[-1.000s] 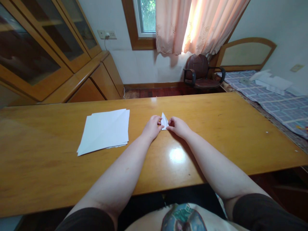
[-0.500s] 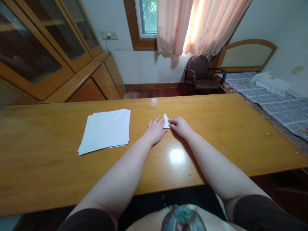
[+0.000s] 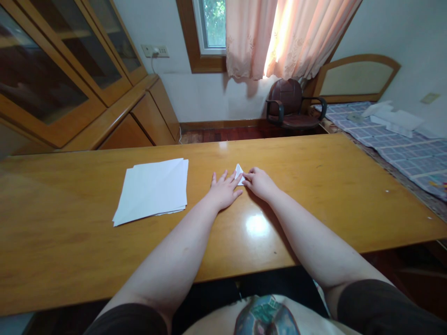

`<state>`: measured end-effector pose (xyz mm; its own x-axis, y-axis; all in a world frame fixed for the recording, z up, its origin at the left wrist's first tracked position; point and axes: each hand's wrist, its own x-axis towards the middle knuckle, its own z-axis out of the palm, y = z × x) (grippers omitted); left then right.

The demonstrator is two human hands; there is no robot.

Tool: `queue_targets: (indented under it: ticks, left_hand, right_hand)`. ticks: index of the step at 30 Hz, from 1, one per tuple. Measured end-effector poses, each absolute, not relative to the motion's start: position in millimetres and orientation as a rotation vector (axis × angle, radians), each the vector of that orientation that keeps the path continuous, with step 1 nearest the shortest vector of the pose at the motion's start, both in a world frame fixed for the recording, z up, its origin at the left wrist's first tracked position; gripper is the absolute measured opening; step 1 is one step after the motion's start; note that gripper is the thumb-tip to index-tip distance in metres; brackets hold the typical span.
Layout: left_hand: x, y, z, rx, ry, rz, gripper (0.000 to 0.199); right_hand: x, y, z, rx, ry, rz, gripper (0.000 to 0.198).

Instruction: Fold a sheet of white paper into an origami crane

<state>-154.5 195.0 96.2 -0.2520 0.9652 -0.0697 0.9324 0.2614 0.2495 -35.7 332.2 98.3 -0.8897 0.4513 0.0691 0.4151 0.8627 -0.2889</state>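
A small white folded paper piece (image 3: 239, 173) lies on the wooden table (image 3: 314, 186) between my two hands. My left hand (image 3: 223, 190) rests flat on the table with its fingers spread, fingertips at the paper's left edge. My right hand (image 3: 259, 182) has its fingers curled and pinches the paper's right side. Most of the paper is hidden by the hands.
A stack of white paper sheets (image 3: 153, 188) lies to the left of my hands. Wooden cabinets with glass doors (image 3: 70, 79) stand at the left. Beyond the table are a dark armchair (image 3: 291, 104), a window with pink curtains (image 3: 275, 32) and a bed with a checked cover (image 3: 401, 144).
My left hand has let go of the folded paper and flattened on the table with fingers spread. The paper has come down lower onto the table; my right hand still holds it.
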Motion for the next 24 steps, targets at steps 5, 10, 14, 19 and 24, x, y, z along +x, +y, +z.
queue_targets:
  ticks: [5,10,14,19,24]
  left_hand:
    - [-153.0,196.5,93.6,1.758,2.341,0.232,0.059]
    - [-148.1,198.6,96.7,1.788,2.342,0.250,0.061]
    - [-145.3,197.2,101.4,1.824,2.290,0.258,0.063]
    - [-141.9,195.4,102.3,1.863,2.259,0.209,0.068]
    - [-141.1,196.2,103.1,1.873,2.213,0.179,0.074]
  right_hand:
    - [-33.8,331.3,104.5,-0.775,-2.922,0.329,0.034]
    - [-31.9,331.7,102.4,-0.732,-2.894,0.337,0.035]
    - [-30.2,335.7,97.8,-0.643,-2.857,0.409,0.037]
    - [-29.3,339.8,95.7,-0.525,-2.858,0.510,0.035]
    - [-31.5,335.7,96.9,-0.550,-2.865,0.476,0.036]
